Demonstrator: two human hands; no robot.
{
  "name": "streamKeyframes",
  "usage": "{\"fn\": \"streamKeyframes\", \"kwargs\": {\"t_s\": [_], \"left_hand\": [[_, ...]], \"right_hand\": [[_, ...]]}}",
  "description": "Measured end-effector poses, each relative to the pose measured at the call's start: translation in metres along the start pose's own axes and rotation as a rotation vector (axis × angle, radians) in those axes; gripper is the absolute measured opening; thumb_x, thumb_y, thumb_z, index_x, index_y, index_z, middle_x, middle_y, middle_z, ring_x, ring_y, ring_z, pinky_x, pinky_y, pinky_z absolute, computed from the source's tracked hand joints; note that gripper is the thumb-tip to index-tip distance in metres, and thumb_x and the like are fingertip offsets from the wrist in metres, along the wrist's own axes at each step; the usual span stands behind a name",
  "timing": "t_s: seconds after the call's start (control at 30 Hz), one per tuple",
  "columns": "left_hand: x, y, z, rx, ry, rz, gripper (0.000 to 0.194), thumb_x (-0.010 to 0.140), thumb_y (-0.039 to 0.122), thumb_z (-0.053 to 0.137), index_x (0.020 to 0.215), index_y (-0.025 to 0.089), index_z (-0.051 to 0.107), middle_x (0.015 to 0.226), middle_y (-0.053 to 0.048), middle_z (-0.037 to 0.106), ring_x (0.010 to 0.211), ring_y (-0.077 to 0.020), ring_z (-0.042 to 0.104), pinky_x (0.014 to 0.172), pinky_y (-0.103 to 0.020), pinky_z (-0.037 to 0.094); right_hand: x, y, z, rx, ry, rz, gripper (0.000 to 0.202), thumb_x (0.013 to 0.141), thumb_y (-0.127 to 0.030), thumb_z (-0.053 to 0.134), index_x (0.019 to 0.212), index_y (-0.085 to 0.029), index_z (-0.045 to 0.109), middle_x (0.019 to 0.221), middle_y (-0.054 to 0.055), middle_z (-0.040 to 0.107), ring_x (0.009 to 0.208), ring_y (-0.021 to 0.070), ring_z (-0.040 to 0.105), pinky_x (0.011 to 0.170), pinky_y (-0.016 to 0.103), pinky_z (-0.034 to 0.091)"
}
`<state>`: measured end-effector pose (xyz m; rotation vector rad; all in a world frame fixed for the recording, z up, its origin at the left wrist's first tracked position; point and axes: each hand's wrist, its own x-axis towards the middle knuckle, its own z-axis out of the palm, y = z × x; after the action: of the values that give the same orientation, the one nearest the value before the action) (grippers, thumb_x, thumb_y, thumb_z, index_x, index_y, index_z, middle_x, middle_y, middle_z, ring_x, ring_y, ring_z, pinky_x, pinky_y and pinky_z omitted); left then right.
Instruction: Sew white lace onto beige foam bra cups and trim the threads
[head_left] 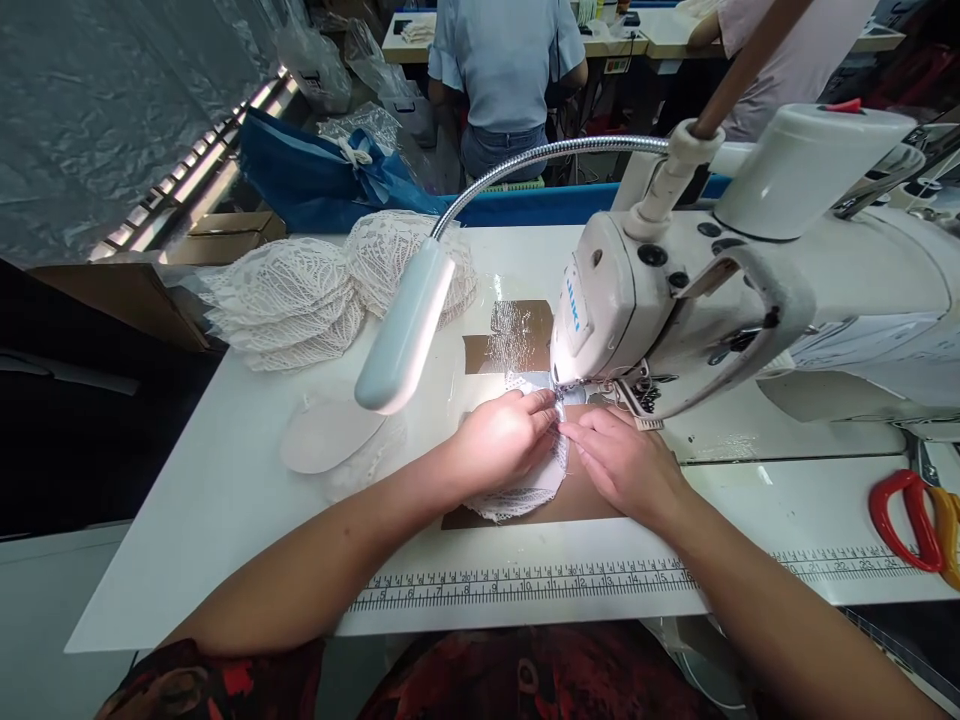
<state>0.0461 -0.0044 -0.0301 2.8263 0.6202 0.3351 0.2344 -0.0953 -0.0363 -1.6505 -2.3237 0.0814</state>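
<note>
1. Under the needle end of the sewing machine (600,290), a white lace piece (529,495) is laid on the table, its rounded lower end spread over a brown patch (592,490) and its far end partly hidden by fingers and machine.

2. On the lace, close to the needle area, the left hand (504,440) is set with its fingers bunched together and curled downward; whether fabric is pinched beneath them cannot be told.

3. At the lace's right edge, the right hand (626,460) is placed palm down, with its index finger pointed at the edge; whether a fold is gripped by the thumb cannot be told.

4. Near the needle, a fingertip could be caught, since both hands are brought very close to it. The lace could be puckered or its edge pulled askew by uneven pressure from the two sides, and its open mesh could be snagged by the machine's metal parts.

5. Left of the hands, a pale oval piece (330,436) is laid flat, with stacked lace pieces (285,300) beyond it. Above the table, a lamp (405,325) is held by a bent metal neck; it could be knocked if the left arm were raised carelessly.

6. Along the near edge, a printed ruler (540,585) is crossed by the right forearm; red-handled scissors (896,515) are left far right.
</note>
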Motion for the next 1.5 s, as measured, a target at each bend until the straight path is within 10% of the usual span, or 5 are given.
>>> {"fn": "streamKeyframes", "kwargs": {"t_s": [0.47, 1.5], "left_hand": [[-0.003, -0.007, -0.014, 0.054, -0.184, 0.166, 0.035, 0.097, 0.041, 0.042, 0.091, 0.016, 0.066, 0.089, -0.007, 0.063, 0.074, -0.0199, 0.056, 0.068, -0.035, 0.044], [-0.001, -0.017, -0.009, -0.058, -0.071, 0.340, 0.022, 0.098, 0.028, 0.045, 0.100, 0.016, 0.064, 0.089, -0.008, 0.063, 0.085, -0.0188, 0.056, 0.078, -0.032, 0.040]], "right_hand": [[-0.009, 0.005, 0.006, -0.012, 0.077, 0.134, 0.037, 0.089, -0.015, 0.045, 0.116, -0.019, 0.070, 0.095, 0.007, 0.073, 0.072, 0.0180, 0.060, 0.057, 0.027, 0.041], [-0.005, 0.001, 0.006, 0.015, 0.106, -0.073, 0.032, 0.085, -0.007, 0.045, 0.103, -0.015, 0.071, 0.077, 0.005, 0.065, 0.070, 0.0174, 0.046, 0.058, 0.027, 0.029]]}}
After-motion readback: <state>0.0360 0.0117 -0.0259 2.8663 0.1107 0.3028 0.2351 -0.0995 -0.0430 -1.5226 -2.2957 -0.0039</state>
